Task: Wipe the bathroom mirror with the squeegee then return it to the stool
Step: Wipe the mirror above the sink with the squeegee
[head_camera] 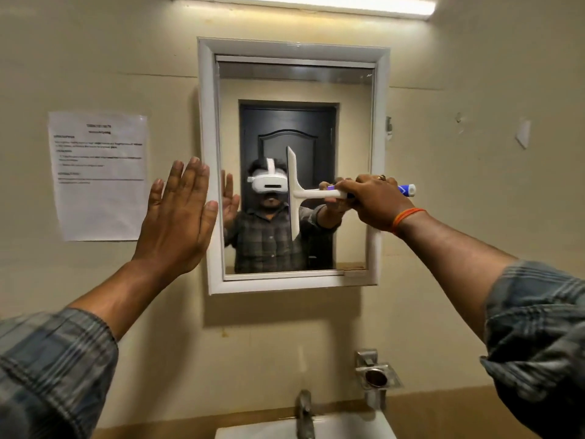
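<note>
The white-framed bathroom mirror point(348, 128) hangs on the beige wall straight ahead. My right hand point(373, 199) is shut on the blue-ended handle of a white squeegee point(292, 193). Its blade stands vertical against the glass near the mirror's middle. My left hand point(180, 217) is raised with fingers spread, palm toward the wall, over the mirror's left frame edge and holding nothing. The mirror reflects a person in a plaid shirt with both arms lifted. The stool is out of view.
A printed paper notice point(98, 175) is stuck to the wall left of the mirror. Below are a metal tap point(304, 413), a white sink point(348, 427) and a wall-mounted metal holder point(376, 375). A tube light point(304, 3) runs along the top.
</note>
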